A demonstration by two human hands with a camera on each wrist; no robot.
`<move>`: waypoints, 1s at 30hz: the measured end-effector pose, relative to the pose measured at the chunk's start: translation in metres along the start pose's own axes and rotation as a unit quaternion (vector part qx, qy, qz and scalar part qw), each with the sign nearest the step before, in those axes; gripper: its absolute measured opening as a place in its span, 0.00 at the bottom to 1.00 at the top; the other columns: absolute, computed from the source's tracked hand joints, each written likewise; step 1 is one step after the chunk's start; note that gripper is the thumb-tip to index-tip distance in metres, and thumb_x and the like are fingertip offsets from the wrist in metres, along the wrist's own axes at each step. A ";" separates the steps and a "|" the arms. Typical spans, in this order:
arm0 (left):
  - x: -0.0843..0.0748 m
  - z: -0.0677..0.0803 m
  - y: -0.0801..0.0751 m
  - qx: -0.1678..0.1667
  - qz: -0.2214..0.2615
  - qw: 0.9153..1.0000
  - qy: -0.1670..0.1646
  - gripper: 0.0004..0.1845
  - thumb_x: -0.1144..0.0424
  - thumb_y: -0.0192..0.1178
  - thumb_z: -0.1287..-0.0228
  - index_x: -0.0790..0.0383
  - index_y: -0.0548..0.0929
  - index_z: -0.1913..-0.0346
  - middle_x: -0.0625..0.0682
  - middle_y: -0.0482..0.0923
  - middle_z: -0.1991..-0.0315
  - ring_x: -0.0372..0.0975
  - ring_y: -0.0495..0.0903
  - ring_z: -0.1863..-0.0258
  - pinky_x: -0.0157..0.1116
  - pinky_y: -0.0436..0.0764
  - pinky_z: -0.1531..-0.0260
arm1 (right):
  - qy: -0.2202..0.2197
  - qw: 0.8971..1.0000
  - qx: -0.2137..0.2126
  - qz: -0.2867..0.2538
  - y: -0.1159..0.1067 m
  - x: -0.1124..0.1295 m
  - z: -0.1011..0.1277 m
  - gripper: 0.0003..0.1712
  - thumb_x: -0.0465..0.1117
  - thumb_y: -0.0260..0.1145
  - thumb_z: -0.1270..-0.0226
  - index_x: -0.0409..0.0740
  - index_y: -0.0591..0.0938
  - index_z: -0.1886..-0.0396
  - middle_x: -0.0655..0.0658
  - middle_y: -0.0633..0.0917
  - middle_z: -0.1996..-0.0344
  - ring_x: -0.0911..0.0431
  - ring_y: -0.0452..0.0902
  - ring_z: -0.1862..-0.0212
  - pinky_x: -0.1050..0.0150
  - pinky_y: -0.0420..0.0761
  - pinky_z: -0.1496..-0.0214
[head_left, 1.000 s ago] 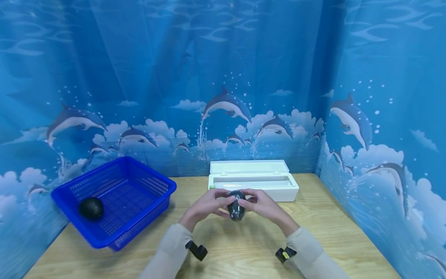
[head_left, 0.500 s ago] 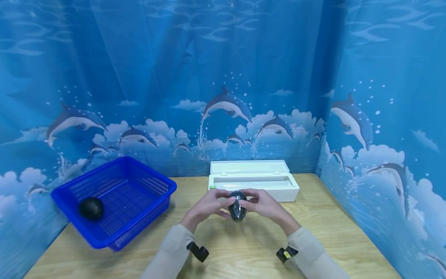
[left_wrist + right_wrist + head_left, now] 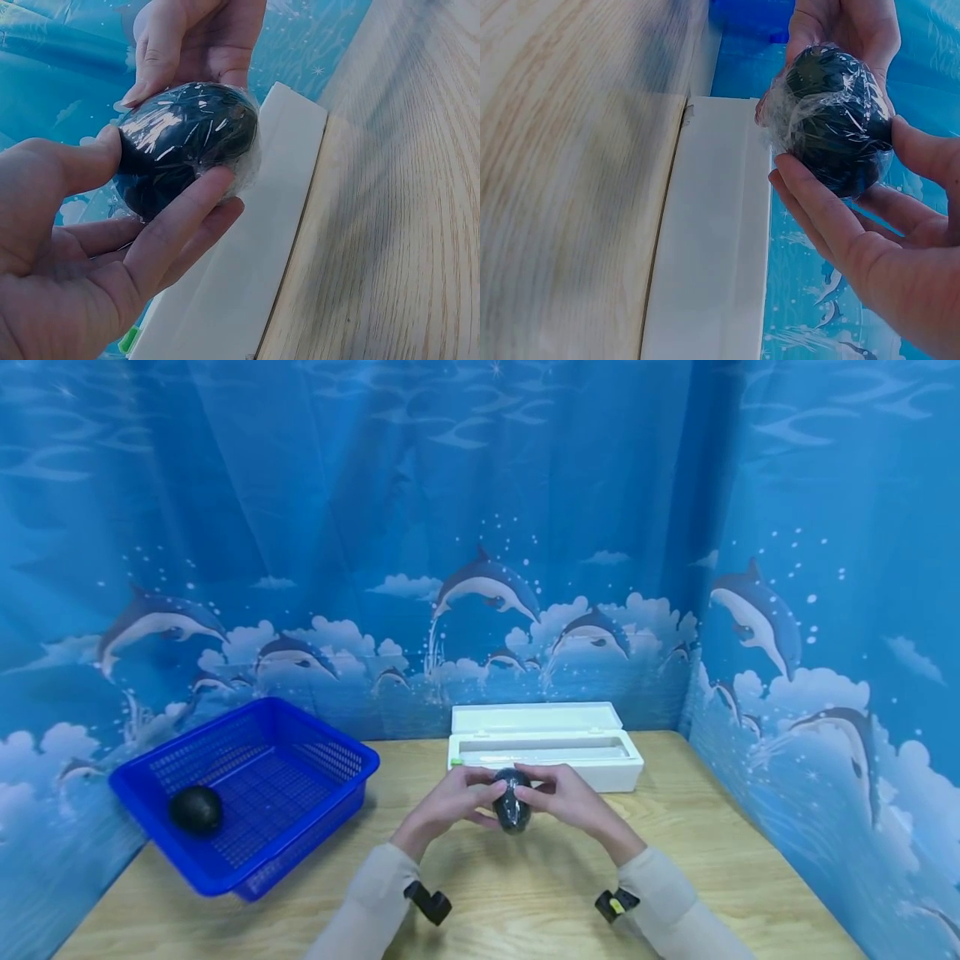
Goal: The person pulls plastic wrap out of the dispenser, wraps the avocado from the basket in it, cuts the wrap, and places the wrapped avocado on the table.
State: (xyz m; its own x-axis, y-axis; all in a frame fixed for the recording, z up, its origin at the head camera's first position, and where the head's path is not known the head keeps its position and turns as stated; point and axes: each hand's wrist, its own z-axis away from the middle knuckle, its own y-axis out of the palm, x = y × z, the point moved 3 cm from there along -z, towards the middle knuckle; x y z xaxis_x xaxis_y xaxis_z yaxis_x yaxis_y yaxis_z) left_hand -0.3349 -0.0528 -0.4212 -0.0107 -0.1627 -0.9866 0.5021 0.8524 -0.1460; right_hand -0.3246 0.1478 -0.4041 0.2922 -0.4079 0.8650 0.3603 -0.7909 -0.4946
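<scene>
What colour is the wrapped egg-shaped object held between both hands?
Black, under clear glossy plastic film; shows best in the left wrist view.

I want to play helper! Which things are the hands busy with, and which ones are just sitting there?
Busy with:
- dark wrapped ball, held between left hand and right hand
- clear film clinging round it

Just sitting there:
- white film box, lid open, behind the hands
- blue basket
- bare dark ball in the basket
</scene>
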 end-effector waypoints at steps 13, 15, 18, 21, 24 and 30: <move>-0.007 -0.004 0.014 -0.019 0.020 1.000 0.006 0.30 0.52 0.63 0.26 0.69 0.73 0.31 0.66 0.76 0.35 0.48 0.86 0.49 0.52 0.88 0.49 | 0.021 1.000 -0.003 0.022 -0.016 0.004 0.003 0.34 0.49 0.66 0.24 0.32 0.73 0.28 0.28 0.81 0.36 0.44 0.87 0.46 0.55 0.90 0.49; -0.008 -0.007 0.019 -0.011 0.027 1.000 0.005 0.30 0.54 0.64 0.27 0.68 0.72 0.30 0.66 0.74 0.33 0.49 0.86 0.47 0.51 0.88 0.48 | 0.024 1.000 0.001 0.017 -0.022 0.003 0.005 0.34 0.48 0.66 0.24 0.31 0.72 0.28 0.27 0.80 0.37 0.44 0.87 0.46 0.55 0.90 0.49; -0.010 -0.010 0.027 -0.016 0.029 0.999 -0.003 0.32 0.56 0.66 0.28 0.66 0.70 0.28 0.67 0.72 0.32 0.51 0.85 0.45 0.51 0.88 0.49 | 0.024 1.000 0.013 0.008 -0.030 0.000 0.009 0.35 0.48 0.66 0.24 0.31 0.71 0.27 0.26 0.79 0.36 0.43 0.87 0.46 0.55 0.90 0.49; -0.013 -0.015 0.037 -0.026 0.027 0.999 -0.009 0.33 0.58 0.66 0.29 0.66 0.69 0.27 0.69 0.71 0.33 0.54 0.85 0.46 0.51 0.89 0.51 | 0.020 1.000 0.024 0.002 -0.037 -0.004 0.012 0.37 0.48 0.65 0.24 0.29 0.69 0.26 0.24 0.77 0.35 0.41 0.86 0.45 0.54 0.90 0.49; -0.015 -0.021 0.047 -0.032 0.028 0.999 -0.005 0.31 0.60 0.66 0.29 0.66 0.69 0.28 0.71 0.72 0.35 0.56 0.86 0.48 0.51 0.89 0.53 | 0.030 0.999 0.023 0.002 -0.045 -0.009 0.017 0.37 0.47 0.65 0.24 0.29 0.68 0.26 0.23 0.76 0.34 0.40 0.85 0.44 0.53 0.90 0.50; -0.018 -0.035 0.070 -0.034 0.024 0.999 0.001 0.30 0.60 0.66 0.29 0.66 0.71 0.30 0.68 0.73 0.40 0.51 0.88 0.56 0.49 0.90 0.55 | 0.055 0.998 0.021 0.004 -0.064 -0.017 0.029 0.35 0.45 0.64 0.23 0.29 0.68 0.26 0.22 0.74 0.32 0.38 0.83 0.41 0.52 0.90 0.49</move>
State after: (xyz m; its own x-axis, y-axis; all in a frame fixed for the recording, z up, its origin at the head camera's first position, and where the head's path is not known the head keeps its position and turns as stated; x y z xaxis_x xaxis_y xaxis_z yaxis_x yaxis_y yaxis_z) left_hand -0.3301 0.0273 -0.4161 0.0100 -0.1188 -0.9929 0.4415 0.8914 -0.1022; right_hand -0.3264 0.2184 -0.3895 0.1973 -0.4638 0.8637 0.3951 -0.7687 -0.5030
